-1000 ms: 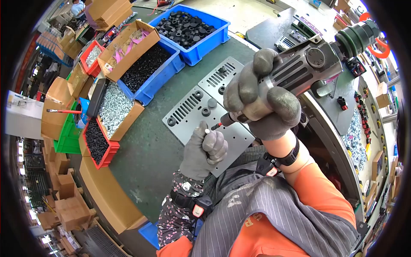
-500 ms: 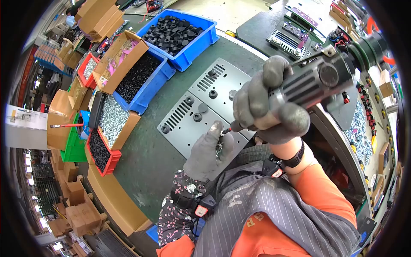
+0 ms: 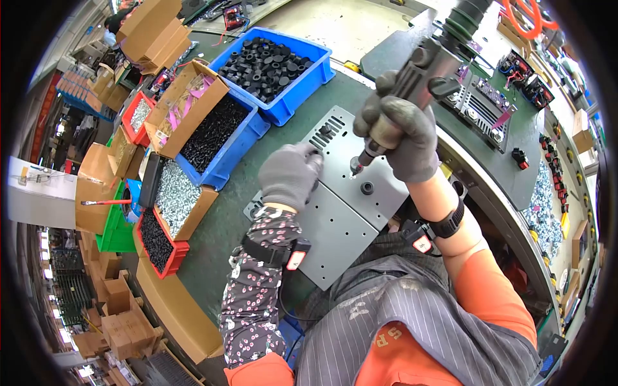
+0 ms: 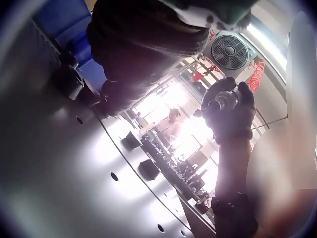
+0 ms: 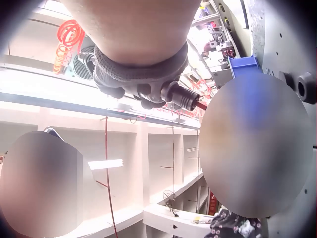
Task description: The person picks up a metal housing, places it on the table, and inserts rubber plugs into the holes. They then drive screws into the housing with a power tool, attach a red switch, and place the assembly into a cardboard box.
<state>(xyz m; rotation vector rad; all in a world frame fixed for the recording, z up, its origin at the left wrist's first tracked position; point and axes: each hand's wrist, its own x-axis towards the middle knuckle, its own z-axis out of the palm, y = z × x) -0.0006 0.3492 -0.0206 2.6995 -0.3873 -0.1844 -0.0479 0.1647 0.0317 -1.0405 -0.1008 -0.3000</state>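
Observation:
My gloved right hand (image 3: 399, 132) grips a pneumatic screwdriver (image 3: 415, 80), its nose angled down over the far grey metal plate (image 3: 347, 145). Something small and bright shows at the driver's tip (image 3: 354, 168), close over the plate. The gloved left hand (image 3: 290, 177) reaches across the plates, back of the hand up and fingers bent down; its fingertips are hidden from the head view. In the left wrist view those fingers come right beside a black rubber foot (image 4: 69, 82); I cannot tell what they hold. Another rubber foot (image 3: 367, 188) sits near the driver. The near plate (image 3: 335, 238) has several holes.
Blue bins of black rubber feet (image 3: 267, 71) and black screws (image 3: 215, 132) stand along the left. Beside them are a cardboard box of silver screws (image 3: 177, 196) and a red bin (image 3: 158, 244). A finned metal assembly (image 3: 479, 116) lies at the back right.
The hands have parted: my left hand, which held a small screw at the driver bit, has moved forward over the plates. The screwdriver has swung steeper, its tip now over the far plate.

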